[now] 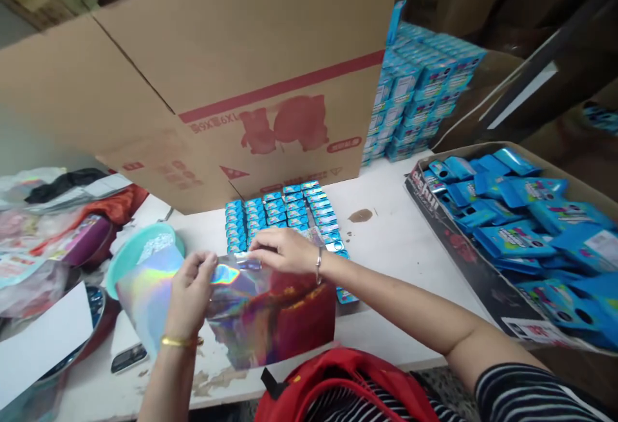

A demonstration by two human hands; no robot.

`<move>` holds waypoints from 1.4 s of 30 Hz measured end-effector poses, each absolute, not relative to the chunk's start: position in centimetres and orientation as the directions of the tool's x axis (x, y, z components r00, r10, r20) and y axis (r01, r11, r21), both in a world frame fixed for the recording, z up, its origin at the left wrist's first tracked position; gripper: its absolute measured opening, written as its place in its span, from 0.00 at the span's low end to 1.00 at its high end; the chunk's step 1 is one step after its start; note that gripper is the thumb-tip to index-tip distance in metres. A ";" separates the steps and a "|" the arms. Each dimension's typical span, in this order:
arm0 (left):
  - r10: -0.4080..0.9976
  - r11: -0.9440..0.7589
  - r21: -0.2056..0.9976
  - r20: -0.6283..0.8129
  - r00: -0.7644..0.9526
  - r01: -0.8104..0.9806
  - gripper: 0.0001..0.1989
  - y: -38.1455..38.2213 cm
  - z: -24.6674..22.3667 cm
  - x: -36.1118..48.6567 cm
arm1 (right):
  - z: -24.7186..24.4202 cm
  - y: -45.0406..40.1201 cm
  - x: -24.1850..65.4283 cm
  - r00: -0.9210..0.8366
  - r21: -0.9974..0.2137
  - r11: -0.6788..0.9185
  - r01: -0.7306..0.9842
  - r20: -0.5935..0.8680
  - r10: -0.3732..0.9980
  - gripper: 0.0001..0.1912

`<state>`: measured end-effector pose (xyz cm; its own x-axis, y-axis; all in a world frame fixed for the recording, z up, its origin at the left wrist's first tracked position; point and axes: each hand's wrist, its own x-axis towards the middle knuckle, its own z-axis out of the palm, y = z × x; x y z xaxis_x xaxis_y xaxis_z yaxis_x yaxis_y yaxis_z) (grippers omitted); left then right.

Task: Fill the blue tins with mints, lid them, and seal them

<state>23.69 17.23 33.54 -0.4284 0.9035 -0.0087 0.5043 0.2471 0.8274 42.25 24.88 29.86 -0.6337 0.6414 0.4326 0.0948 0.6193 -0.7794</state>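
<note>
A shiny holographic sheet (251, 332) with rainbow and red reflections hangs over the front of the white table. My left hand (192, 287), with a gold bangle at its wrist, pinches the sheet's upper left corner. At the sheet's top edge my right hand (282, 251) has its fingers closed on the film. Another pale iridescent sheet (147, 293) lies to the left, partly behind my left hand. Just beyond my hands stand rows of small blue packets (275, 213), their nearer part hidden by my right hand and the sheet.
A large cardboard panel (217, 42) stands behind the packets. Stacked blue boxes (415, 94) rise at the back right. On the right is a carton (449, 255) full of blue packs. A teal bowl (118, 264), a phone (129, 357) and plastic bags (29, 235) lie left.
</note>
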 end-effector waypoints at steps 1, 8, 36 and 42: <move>0.897 0.285 0.854 -0.077 -0.435 0.436 0.21 18.0 32.8 23.6 | 29.2 25.4 42.6 -0.644 -0.796 0.595 0.112 0.398 0.654 0.08; 0.837 0.503 0.845 -0.424 -0.345 0.182 0.26 22.9 27.6 20.7 | 23.5 29.0 43.9 -0.683 -0.914 0.358 0.192 0.137 0.717 0.09; 0.899 -0.098 0.629 -0.277 0.340 0.771 0.12 34.3 11.6 24.6 | 9.5 36.6 46.2 -0.719 -0.834 0.368 0.412 -0.049 0.693 0.17; 0.896 -0.090 0.602 -0.300 0.329 0.793 0.13 36.3 10.0 23.6 | 7.9 36.5 46.6 -0.479 -0.936 0.052 0.348 -0.130 0.868 0.20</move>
